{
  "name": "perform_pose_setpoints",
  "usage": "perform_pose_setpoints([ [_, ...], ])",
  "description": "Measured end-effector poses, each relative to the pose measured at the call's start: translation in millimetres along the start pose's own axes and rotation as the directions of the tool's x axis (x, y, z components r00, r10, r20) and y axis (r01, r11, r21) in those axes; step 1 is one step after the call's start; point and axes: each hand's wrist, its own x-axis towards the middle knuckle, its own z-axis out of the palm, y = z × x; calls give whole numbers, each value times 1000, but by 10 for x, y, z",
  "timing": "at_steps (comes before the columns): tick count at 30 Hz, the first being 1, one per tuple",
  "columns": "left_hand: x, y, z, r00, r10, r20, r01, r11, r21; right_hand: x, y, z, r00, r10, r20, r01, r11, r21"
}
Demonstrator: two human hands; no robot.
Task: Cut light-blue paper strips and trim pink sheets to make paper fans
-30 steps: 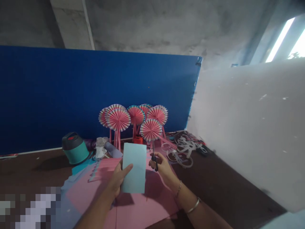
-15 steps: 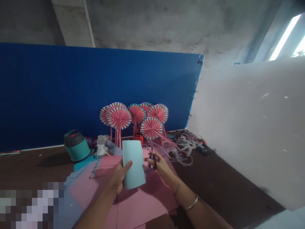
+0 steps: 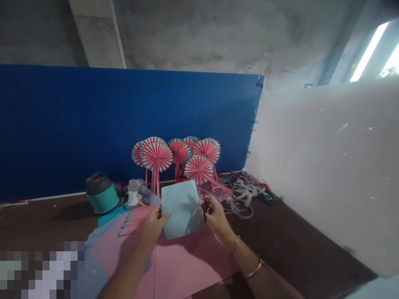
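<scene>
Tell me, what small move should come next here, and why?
Probably slide the scissors onto the right edge of the pale blue sheet: the left hand pinches its left edge, and the right hand holds the scissors just beside the other edge.

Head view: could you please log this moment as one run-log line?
left hand: holds light blue paper | right hand: scissors at its right edge | below: pink sheet | behind: paper fans

Pale blue sheet [image 3: 182, 207] at centre, black scissors [image 3: 204, 209] at its right edge. Pink sheets [image 3: 187, 270] spread below on the dark brown table [image 3: 296, 245]. Pleated fans [image 3: 156, 156] glow pink with striped rims. Deep blue board [image 3: 93, 124] behind, white board [image 3: 327, 166] right, teal jar [image 3: 102, 196] left.
</scene>
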Motion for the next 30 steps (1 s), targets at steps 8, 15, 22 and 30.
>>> perform_pose_setpoints([
  [8,36,71,-131,981,50,-185,-52,999,-5,5,-16,-37,989,131,66,-140,979,150],
  [15,128,165,-310,943,69,-327,-84,996,-30,-41,-109,-66,865,235,443,-304,948,91],
  [22,117,152,-304,940,104,-325,-103,994,21,-133,-188,-16,788,291,543,-324,945,-36],
  [30,204,81,-353,906,106,-409,-106,994,22,-116,-126,-13,770,332,545,-321,940,-119],
])
